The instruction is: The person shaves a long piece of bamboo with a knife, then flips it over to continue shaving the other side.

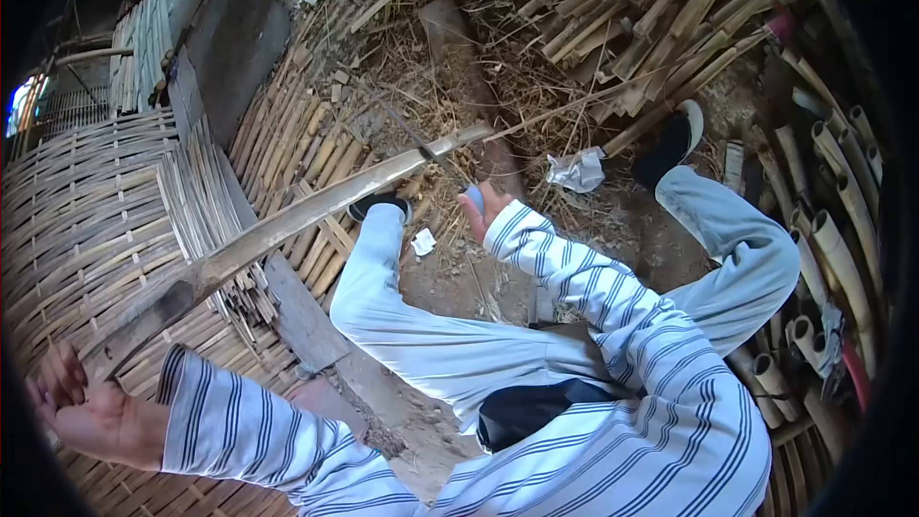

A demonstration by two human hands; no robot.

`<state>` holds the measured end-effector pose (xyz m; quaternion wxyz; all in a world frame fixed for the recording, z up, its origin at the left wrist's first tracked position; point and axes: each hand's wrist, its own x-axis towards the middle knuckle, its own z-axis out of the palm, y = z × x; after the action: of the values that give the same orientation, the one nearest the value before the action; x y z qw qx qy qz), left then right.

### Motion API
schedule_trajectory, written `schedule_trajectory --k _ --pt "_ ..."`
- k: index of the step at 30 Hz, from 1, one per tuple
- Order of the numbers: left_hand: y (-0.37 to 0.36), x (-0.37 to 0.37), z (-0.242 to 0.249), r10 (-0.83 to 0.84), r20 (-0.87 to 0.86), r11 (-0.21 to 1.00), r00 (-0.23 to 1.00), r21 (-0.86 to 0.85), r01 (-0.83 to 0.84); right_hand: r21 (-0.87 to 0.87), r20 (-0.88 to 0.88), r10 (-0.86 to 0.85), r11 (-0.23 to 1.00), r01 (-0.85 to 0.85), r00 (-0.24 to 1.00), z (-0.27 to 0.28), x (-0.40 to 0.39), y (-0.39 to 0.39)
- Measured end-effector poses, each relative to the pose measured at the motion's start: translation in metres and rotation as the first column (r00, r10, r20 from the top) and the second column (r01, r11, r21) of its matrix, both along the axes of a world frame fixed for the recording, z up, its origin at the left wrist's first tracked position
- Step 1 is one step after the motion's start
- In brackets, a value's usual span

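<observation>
A long split length of bamboo [316, 203] runs slantwise from the lower left to the centre. At the far left, my left hand [91, 407] is closed around its near end, with the fingertips partly lost in the dark rim. My right hand [486, 208] is closed on the bluish handle of a long knife [407, 129]. The knife's dark narrow blade crosses the bamboo close to its far end, apparently touching it. The handle is mostly hidden by my fingers.
Woven bamboo matting [86, 201] covers the left side, with a bundle of thin strips [196, 196] on it. Split bamboo [661, 10] is heaped at the upper right, and cut bamboo tubes [842, 258] stand at the right. Crumpled white plastic [576, 170] lies among shavings between my feet.
</observation>
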<state>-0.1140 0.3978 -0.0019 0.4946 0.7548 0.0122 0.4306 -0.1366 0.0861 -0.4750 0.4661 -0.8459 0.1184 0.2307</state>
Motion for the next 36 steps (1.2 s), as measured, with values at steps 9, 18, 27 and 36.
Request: schedule_trajectory --k 9,18,27,36 --pt "0.006 0.001 0.007 0.156 0.043 0.987 0.987 0.016 -0.157 -0.098 -0.042 -0.136 0.987 0.131 0.99 -0.075 0.001 0.007" --pt "-0.041 0.018 -0.012 0.367 0.122 0.93 0.922 -0.057 -0.362 -0.241 -0.11 -0.194 0.957 0.164 0.975 -0.163 0.015 -0.005" --pt "-0.033 0.019 -0.003 0.367 0.135 0.927 0.921 0.036 -0.374 -0.285 -0.147 -0.187 0.948 0.139 0.971 -0.201 0.013 -0.018" --pt "0.039 0.004 0.006 0.084 -0.011 0.996 0.996 -0.006 -0.084 -0.317 -0.233 -0.132 0.947 0.053 0.963 -0.238 -0.044 -0.048"
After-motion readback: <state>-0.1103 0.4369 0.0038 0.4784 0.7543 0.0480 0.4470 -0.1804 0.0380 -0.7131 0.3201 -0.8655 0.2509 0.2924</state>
